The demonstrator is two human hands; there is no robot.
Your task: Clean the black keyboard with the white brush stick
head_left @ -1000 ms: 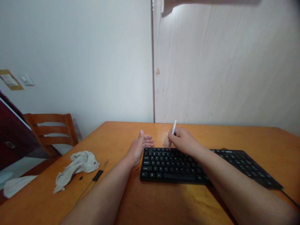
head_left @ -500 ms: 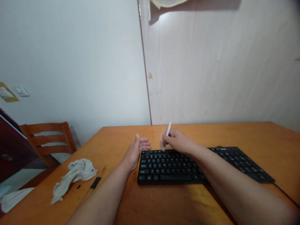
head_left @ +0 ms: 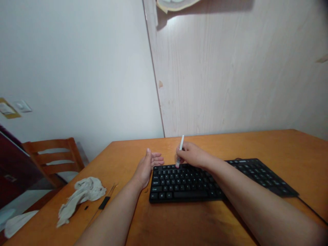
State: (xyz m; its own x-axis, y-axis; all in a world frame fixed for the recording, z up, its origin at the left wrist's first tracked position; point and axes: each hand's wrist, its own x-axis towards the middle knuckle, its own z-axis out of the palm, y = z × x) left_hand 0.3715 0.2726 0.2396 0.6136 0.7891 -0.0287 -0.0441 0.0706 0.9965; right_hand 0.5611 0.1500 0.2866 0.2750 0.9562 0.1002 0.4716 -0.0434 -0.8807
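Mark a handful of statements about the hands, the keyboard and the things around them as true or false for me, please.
1. The right hand holds a slim white-handled tool with its tip at the upper rows of the keyboard. True.
2. The left hand is gripping a cable. False: it is open and empty, beside the left end of the keyboard.
3. A crumpled cloth lies on the table, to the left of the keyboard. True.
4. The keyboard is white all over. False: it is black, with light markings on its keys.
5. A wooden chair stands off the left side of the table. True.
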